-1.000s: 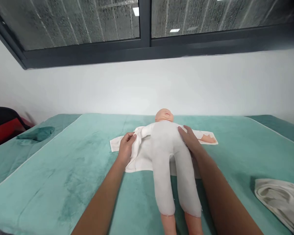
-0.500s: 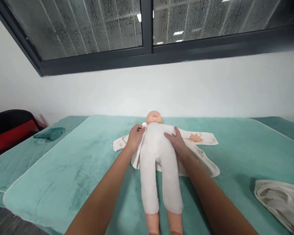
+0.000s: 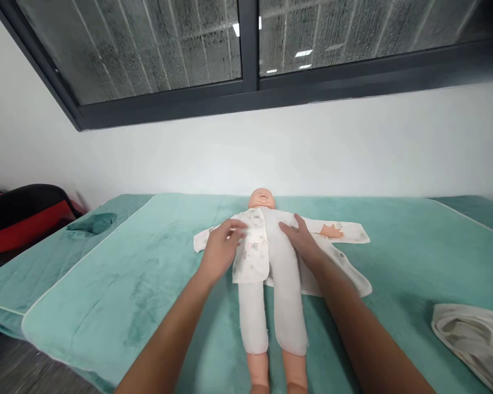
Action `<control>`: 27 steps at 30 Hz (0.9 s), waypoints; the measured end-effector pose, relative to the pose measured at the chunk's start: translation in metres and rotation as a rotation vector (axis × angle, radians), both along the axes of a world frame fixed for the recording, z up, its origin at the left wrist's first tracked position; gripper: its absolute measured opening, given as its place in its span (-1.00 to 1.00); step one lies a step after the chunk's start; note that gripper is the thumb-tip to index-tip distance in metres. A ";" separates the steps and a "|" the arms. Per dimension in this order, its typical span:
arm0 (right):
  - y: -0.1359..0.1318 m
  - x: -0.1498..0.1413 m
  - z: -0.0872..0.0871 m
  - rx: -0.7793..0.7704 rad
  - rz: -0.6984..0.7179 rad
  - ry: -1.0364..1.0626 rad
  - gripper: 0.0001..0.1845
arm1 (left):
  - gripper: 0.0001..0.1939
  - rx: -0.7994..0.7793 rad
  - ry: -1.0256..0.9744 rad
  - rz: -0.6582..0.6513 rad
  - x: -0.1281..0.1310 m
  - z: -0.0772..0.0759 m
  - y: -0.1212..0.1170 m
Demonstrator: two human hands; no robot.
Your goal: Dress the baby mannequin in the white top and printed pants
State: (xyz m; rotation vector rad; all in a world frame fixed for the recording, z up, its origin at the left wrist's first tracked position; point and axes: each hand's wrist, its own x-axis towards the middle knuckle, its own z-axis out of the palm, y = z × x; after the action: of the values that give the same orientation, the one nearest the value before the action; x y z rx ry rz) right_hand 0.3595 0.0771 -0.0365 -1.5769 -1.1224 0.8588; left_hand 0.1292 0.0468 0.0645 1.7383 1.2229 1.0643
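A baby doll (image 3: pixel 290 284) with a white cloth body lies on its back, head towards the wall. Beneath and around it is a white patterned baby jacket (image 3: pixel 250 249). One front panel covers the left half of the doll's torso; the other lies spread out on the right. At the left panel's outer edge is my left hand (image 3: pixel 224 243), fingers apart and slightly blurred, holding nothing. My right hand (image 3: pixel 302 238) rests with spread fingers against the right side of the doll's torso. The doll's hand (image 3: pixel 332 231) shows on top of the right sleeve.
A green padded cover (image 3: pixel 119 306) lies over the bed. Folded pale cloth (image 3: pixel 474 339) sits at the right front. A black and red padded object (image 3: pixel 28 221) stands at the far left. Behind the bed are a white wall (image 3: pixel 189 158) and a dark-framed window (image 3: pixel 248 49).
The left jacket panel has been folded over the doll's torso. My left hand has let go of the panel's edge, and its fingers have opened. My right hand remains at the torso.
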 end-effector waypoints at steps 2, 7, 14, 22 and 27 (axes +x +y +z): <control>-0.005 0.005 0.010 -0.059 -0.024 -0.135 -0.11 | -0.80 -0.031 0.121 0.104 -0.012 -0.032 -0.003; -0.013 0.007 0.022 -0.122 -0.096 -0.353 -0.28 | -0.65 -0.096 0.200 0.104 -0.014 -0.075 -0.037; -0.007 0.006 0.012 -0.043 -0.101 -0.204 -0.26 | -0.65 -0.093 0.178 0.053 -0.022 -0.078 -0.043; -0.010 0.007 0.013 -0.069 -0.047 -0.179 -0.16 | -0.52 0.297 0.886 0.372 -0.094 -0.098 0.035; -0.008 -0.003 0.010 -0.086 -0.013 0.104 0.04 | -0.56 0.292 1.069 0.394 -0.100 -0.094 0.060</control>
State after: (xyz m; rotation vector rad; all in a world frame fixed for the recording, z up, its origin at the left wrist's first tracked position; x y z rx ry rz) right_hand 0.3564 0.0692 -0.0265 -1.5885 -1.0118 0.9802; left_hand 0.0287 0.1068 -0.0294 2.4762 2.1992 0.4655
